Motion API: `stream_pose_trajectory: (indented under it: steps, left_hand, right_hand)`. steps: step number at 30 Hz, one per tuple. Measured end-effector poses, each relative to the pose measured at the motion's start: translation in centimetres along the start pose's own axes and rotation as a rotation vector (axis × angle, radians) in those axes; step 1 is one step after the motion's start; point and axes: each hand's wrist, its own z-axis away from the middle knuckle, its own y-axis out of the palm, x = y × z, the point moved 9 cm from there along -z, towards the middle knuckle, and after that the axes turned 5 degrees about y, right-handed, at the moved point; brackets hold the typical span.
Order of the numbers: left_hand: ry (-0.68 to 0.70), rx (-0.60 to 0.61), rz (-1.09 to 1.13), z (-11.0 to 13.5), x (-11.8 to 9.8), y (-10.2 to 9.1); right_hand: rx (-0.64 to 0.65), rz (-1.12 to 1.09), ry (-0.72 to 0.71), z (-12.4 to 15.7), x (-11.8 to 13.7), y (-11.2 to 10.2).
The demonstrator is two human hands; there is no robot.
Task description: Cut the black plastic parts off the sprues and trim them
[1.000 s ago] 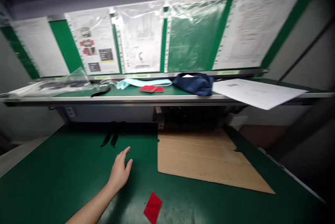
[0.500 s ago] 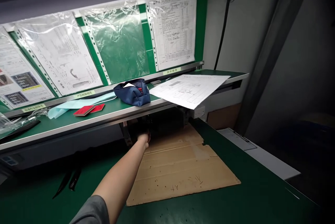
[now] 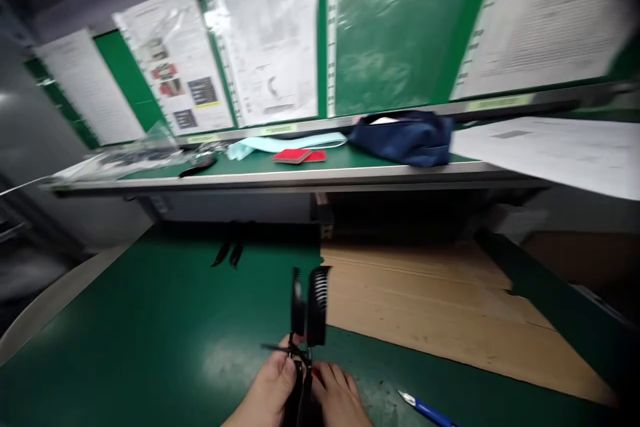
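Factory assembly workstation; green bench mat beneath and left of the left hand; shelf ahead; posted instruction sheets above it.

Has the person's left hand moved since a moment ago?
Yes, back toward the person: the left hand, once level with the cardboard sheet's corner, now lies nearer than it, holding a black ribbed part.

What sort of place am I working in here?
Probably a factory assembly workstation: a green antistatic-looking bench mat, printed instruction sheets in plastic sleeves above, and a steel-edged shelf.
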Motion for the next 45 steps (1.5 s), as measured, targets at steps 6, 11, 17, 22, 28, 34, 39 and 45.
stream_pose_trajectory:
  steps: [6,11,17,22,28,34,39,45]
  left_hand:
    - [0.074,-0.187,-0.078,6.8,-7.3,-5.2]
    - [0.057,-0.234,0.236,9.4,-8.6,-8.4]
    - [-0.100,-0.116,0.513,10.1,-7.2,-8.0]
    - [-0.246,-0.026,0.551,10.6,-4.9,-5.9]
    - [-0.342,0.047,0.548,10.2,-3.9,-2.6]
    - [-0.341,0.054,0.447,10.3,-4.2,-1.1]
    - [-0.324,0.097,0.456,10.1,-3.7,-0.8]
    - [-0.304,0.043,0.486,9.9,-2.8,-1.1]
  right_hand:
    - [0.109,-0.278,0.046,-0.7,3.4,-0.8]
    - [0.279,-1.249,0.240,0.2,6.1,-1.6]
    - [0.428,-1.931,0.314,2.0,10.8,-2.9]
    - [0.314,-1.883,0.282,2.9,11.0,-4.2]
    - [-0.189,-0.969,-0.011,4.0,9.7,-10.3]
    - [-0.386,-0.327,-0.328,4.8,12.4,-12.7]
    - [-0.353,-0.223,-0.410,4.7,12.7,-12.1]
    - [-0.317,-0.181,-0.438,4.5,12.2,-12.2]
